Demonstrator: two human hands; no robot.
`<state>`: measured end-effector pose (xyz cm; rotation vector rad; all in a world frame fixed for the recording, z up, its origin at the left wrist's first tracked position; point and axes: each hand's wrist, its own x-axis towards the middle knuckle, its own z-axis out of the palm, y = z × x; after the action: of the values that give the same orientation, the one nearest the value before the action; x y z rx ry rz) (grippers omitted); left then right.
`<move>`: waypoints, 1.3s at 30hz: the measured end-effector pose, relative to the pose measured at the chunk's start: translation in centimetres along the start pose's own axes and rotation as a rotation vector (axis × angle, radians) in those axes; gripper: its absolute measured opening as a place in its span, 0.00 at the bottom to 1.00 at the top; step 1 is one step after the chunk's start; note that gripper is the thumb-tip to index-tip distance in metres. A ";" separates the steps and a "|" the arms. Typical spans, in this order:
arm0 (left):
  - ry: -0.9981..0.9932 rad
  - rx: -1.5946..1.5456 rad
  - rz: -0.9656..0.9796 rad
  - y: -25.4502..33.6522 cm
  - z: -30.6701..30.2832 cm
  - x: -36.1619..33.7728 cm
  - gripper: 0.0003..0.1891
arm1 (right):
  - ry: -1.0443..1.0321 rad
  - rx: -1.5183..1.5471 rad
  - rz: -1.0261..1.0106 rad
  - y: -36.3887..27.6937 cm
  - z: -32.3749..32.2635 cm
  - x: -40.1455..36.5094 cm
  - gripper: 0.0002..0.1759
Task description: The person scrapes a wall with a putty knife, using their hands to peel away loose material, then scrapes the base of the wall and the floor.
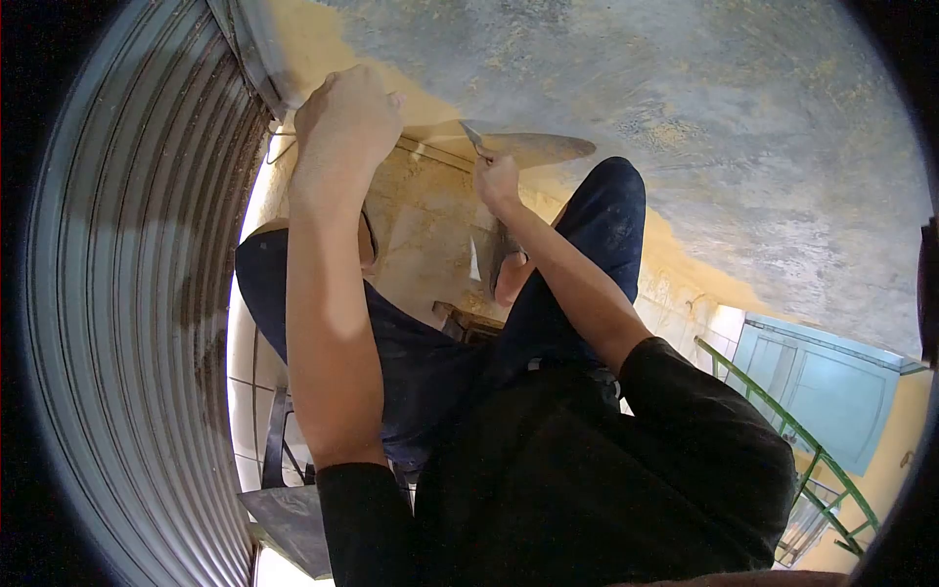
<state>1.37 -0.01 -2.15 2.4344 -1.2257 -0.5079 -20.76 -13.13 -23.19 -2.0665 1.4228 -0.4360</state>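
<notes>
My left hand (348, 115) is closed in a fist, raised close to the yellow part of the wall beside the shutter. What it holds, if anything, is hidden behind the fingers. Lower and to the right, my right hand (497, 182) grips a small scraper (472, 133) by its handle, the thin metal blade pointing up and to the left. The wall (685, 127) bears a patchy grey coat over yellow. A dark shadow lies on it just right of the scraper.
A ribbed metal shutter (137, 293) runs along the left. Between my bent knees are a dusty floor (421, 225) and a small wooden object (469, 323). A green railing (782, 416) and light blue doors (822, 386) stand at the lower right.
</notes>
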 end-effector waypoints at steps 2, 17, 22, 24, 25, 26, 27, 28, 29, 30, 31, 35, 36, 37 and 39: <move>-0.050 0.016 -0.025 0.4 -0.3 -0.5 0.21 | 0.018 -0.030 -0.055 -0.7 -1.0 -0.6 0.15; 0.008 0.011 -0.038 -0.1 0.0 -0.5 0.18 | 0.009 0.189 0.131 0.7 2.1 1.1 0.15; 0.077 0.035 -0.025 0.2 -0.7 -1.1 0.16 | 0.073 0.155 0.068 -2.4 -0.2 -0.8 0.16; -0.045 0.058 -0.048 0.0 -0.8 -0.8 0.21 | 0.103 0.162 0.064 -2.6 -0.1 -0.5 0.16; -0.049 0.056 -0.045 0.1 -0.8 -0.7 0.21 | 0.118 0.160 0.050 -1.4 1.4 0.2 0.16; -0.030 0.023 -0.046 0.1 -0.9 -0.6 0.21 | 0.134 0.159 0.036 -0.3 2.3 0.4 0.16; -0.007 -0.009 -0.051 0.1 -1.0 -0.6 0.21 | 0.135 0.159 0.039 0.0 2.4 0.3 0.16; -0.008 -0.008 -0.052 0.2 -0.9 -0.8 0.21 | 0.111 0.109 0.012 0.2 2.4 0.3 0.16; -0.011 0.002 -0.057 0.3 -0.8 -1.0 0.20 | 0.084 0.060 -0.015 0.3 2.5 0.3 0.17; -0.008 0.013 -0.062 0.3 -0.9 -1.1 0.20 | 0.082 0.063 -0.020 -0.5 1.8 0.2 0.17; -0.005 0.012 -0.065 0.2 -1.2 -1.0 0.20 | 0.051 0.142 0.081 -1.3 0.6 -0.2 0.16; -0.050 0.003 -0.054 -0.1 -1.1 -0.4 0.20 | 0.029 0.204 0.152 -2.2 1.1 0.1 0.14; -0.031 -0.011 -0.047 -0.2 -1.1 -0.2 0.21 | 0.030 0.203 0.155 -1.6 1.5 0.3 0.14; -0.031 -0.009 -0.049 -0.2 -0.9 -0.4 0.21 | 0.053 0.193 0.114 -1.2 2.0 0.4 0.13; 0.005 -0.011 -0.053 -0.2 -0.8 -0.8 0.22 | 0.072 0.188 0.072 -2.1 1.5 -0.2 0.13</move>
<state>1.40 0.92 -1.47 2.4632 -1.1555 -0.5219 -18.41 -12.02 -22.99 -1.8613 1.4349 -0.5964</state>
